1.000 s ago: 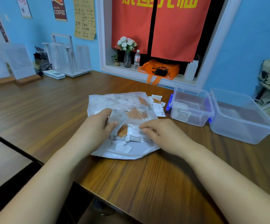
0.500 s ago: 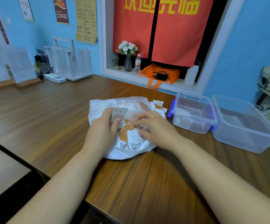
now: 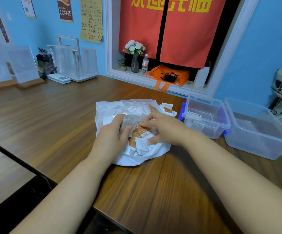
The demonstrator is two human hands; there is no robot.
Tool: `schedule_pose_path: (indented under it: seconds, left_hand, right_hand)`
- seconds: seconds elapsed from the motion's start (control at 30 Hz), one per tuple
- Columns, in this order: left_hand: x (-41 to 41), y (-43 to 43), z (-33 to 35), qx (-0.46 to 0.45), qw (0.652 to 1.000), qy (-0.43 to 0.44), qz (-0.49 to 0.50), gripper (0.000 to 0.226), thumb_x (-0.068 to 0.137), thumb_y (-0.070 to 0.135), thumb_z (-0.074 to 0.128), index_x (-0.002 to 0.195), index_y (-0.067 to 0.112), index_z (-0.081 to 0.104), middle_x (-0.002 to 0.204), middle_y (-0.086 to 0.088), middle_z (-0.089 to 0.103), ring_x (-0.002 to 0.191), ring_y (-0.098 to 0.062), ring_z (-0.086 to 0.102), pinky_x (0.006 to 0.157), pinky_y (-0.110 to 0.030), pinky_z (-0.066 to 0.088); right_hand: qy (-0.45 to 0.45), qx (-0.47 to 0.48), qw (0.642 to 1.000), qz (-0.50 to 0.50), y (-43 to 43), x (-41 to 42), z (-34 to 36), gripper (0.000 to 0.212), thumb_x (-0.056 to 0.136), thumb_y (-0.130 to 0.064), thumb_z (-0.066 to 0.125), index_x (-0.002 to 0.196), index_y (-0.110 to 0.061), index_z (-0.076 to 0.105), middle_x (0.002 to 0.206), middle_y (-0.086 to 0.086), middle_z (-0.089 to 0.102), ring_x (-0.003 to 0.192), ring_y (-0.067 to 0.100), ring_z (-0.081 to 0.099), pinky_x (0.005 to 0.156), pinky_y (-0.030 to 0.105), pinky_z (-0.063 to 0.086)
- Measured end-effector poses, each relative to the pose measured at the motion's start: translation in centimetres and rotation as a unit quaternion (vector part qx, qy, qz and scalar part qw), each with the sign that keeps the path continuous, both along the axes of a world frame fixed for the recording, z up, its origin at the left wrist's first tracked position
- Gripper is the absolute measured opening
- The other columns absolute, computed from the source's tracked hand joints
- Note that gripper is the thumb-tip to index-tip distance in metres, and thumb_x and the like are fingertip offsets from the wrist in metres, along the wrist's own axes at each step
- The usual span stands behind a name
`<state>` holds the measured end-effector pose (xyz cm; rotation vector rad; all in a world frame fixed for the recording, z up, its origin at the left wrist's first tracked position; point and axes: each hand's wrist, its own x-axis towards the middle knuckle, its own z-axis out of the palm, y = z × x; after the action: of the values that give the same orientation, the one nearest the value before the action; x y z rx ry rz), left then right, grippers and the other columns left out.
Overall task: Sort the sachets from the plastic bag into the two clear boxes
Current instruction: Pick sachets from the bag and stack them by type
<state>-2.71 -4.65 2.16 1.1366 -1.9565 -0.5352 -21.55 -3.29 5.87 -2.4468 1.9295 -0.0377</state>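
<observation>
A white plastic bag (image 3: 113, 107) lies open on the wooden table, full of white and orange sachets. My left hand (image 3: 113, 134) grips a small pale sachet (image 3: 129, 120) over the bag's middle. My right hand (image 3: 165, 127) rests on the pile just to the right, its fingers pinching an orange sachet (image 3: 142, 130). A few sachets (image 3: 168, 108) spill out at the bag's far right edge. Two clear boxes stand to the right: the smaller box (image 3: 206, 130) beside the bag holds a few white sachets, and the larger box (image 3: 255, 146) sits farther right.
The table's front edge (image 3: 103, 211) runs close to my forearms, with a dark gap and another tabletop to the left. A clear rack (image 3: 74, 59) and acrylic stands (image 3: 19, 65) line the back left. An orange bag (image 3: 169, 76), vase and bottle sit on the window ledge.
Both hands moved deeper over the pile and closer together. My left hand keeps the pale sachet; my right hand's fingers shifted onto the orange sachet. The camera tilted down slightly.
</observation>
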Motion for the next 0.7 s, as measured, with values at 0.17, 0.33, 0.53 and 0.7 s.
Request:
schedule_pose_path:
  seconds: [0.17, 0.33, 0.53, 0.7]
  left_hand:
    - [0.0, 0.0, 0.0, 0.006, 1.000, -0.002, -0.006, 0.029, 0.095, 0.025, 0.050, 0.123, 0.017, 0.050, 0.072, -0.005, 0.061, 0.063, -0.011, 0.052, 0.054, -0.018, 0.035]
    - [0.0, 0.0, 0.0, 0.011, 1.000, 0.017, -0.001, 0.025, 0.095, 0.025, 0.050, 0.119, 0.017, 0.051, 0.071, 0.000, 0.059, 0.062, -0.008, 0.051, 0.052, -0.018, 0.034]
    - [0.0, 0.0, 0.2, 0.006, 0.998, 0.065, 0.020, 0.011, 0.096, 0.023, 0.048, 0.106, 0.018, 0.050, 0.057, 0.010, 0.043, 0.052, -0.006, 0.042, 0.047, -0.015, 0.031]
    - [-0.3, 0.2, 0.5, 0.014, 0.994, 0.112, -0.004, 0.023, 0.099, 0.022, 0.041, 0.077, 0.028, 0.037, 0.060, 0.010, 0.044, 0.056, 0.002, 0.047, 0.060, -0.020, 0.032]
  right_hand:
    - [0.031, -0.107, 0.994, 0.024, 0.4, -0.7, -1.0, 0.043, 0.090, -0.041, 0.057, 0.131, -0.031, 0.053, 0.128, -0.009, 0.050, 0.109, 0.013, 0.051, 0.080, 0.032, 0.048]
    - [0.028, -0.231, 0.969, 0.084, 0.5, -0.6, -1.8, 0.018, 0.082, -0.027, 0.066, 0.098, -0.021, 0.074, 0.088, -0.002, 0.068, 0.069, 0.019, 0.065, 0.048, 0.022, 0.041]
    - [-0.247, -0.225, 0.942, -0.015, 1.5, -0.2, -0.8, 0.011, 0.089, -0.023, 0.060, 0.091, -0.017, 0.068, 0.094, -0.005, 0.060, 0.073, 0.003, 0.049, 0.066, 0.022, 0.044]
    - [-0.437, -0.080, 0.894, -0.062, 2.5, 1.5, 0.8, 0.007, 0.092, -0.017, 0.056, 0.088, -0.019, 0.061, 0.074, 0.000, 0.059, 0.058, 0.003, 0.051, 0.057, 0.019, 0.045]
